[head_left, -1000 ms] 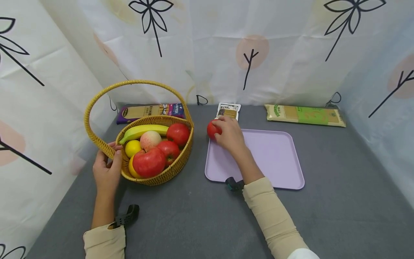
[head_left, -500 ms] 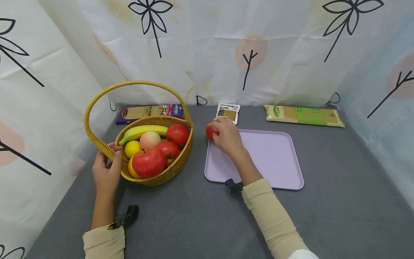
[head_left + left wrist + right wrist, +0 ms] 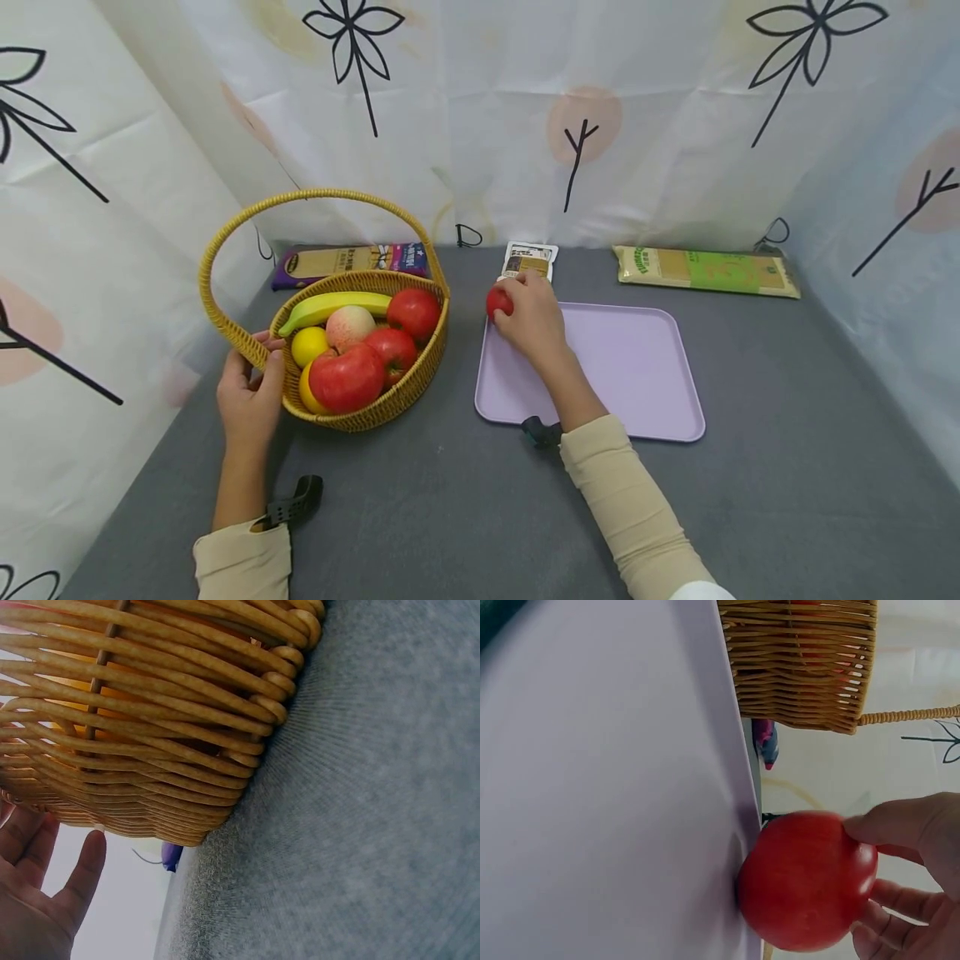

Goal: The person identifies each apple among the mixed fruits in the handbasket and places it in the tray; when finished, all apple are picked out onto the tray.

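A yellow wicker basket (image 3: 405, 400) with a tall arched handle stands on the left, holding a banana (image 3: 330, 307), a peach (image 3: 349, 327), yellow fruit (image 3: 308, 345) and several red apples (image 3: 347, 379). My left hand (image 3: 250, 396) grips its left side at the foot of the handle, thumb in front and fingers partly hidden behind; the left wrist view shows fingertips against the weave (image 3: 150, 750). With thumb and fingers my right hand (image 3: 534, 318) holds a round red fruit, apparently an apple (image 3: 806, 881), at the far left corner of the lilac tray (image 3: 622, 367).
Behind the basket lies a purple-ended noodle package (image 3: 330, 262). A small white-edged packet (image 3: 529, 258) is just beyond the tray, and a green and yellow package (image 3: 705, 269) lies at the back right. Patterned cloth walls (image 3: 480, 125) bound the grey table (image 3: 450, 517).
The red apple and my right fingers have shifted slightly to the right at the tray's corner. My left hand stays on the basket.
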### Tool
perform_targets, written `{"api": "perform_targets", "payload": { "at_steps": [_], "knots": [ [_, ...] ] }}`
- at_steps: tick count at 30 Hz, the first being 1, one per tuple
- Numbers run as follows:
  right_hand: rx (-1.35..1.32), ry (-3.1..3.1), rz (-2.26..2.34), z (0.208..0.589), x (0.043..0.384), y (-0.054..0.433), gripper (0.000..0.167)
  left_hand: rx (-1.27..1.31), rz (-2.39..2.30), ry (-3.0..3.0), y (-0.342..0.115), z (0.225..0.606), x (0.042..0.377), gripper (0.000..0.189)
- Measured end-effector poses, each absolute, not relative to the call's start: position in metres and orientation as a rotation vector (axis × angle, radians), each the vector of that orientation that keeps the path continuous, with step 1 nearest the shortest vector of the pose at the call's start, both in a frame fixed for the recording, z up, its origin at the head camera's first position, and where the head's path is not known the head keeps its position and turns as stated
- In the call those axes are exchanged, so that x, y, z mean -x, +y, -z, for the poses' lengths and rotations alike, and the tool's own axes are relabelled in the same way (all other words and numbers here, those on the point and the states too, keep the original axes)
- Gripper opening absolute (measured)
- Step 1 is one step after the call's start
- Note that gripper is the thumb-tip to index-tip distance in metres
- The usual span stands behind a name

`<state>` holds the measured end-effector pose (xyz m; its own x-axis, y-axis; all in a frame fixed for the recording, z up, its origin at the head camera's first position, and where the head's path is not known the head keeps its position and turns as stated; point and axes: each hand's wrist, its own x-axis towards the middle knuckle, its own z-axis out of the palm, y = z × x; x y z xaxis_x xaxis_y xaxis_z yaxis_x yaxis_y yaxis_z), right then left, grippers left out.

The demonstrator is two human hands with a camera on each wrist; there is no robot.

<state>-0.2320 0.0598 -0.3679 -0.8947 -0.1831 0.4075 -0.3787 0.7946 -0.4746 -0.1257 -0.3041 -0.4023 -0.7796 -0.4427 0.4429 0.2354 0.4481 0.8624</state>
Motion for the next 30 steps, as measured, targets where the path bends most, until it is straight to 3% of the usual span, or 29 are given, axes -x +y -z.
{"api": "perform_targets", "payload": {
  "at_steps": [7,15,22,30],
  "knots": [
    [-0.460,-2.651,-0.749,0.369,0.232,0.058,0.027,-0.169,1.384,-2.053,-0.304,0.404,0.125,0.036],
    [-0.751,-2.647,-0.743,0.371,0.230,0.055,0.028,-0.177,1.372,-2.066,-0.302,0.402,0.125,0.036],
    [-0.707,-2.697,-0.767,0.369,0.225,0.051,0.027,-0.165,1.347,-2.072,-0.304,0.403,0.125,0.036],
    [-0.836,-2.734,-0.814,0.353,0.213,0.035,0.030,-0.183,1.345,-2.070,-0.306,0.404,0.126,0.036]
  ]
}}
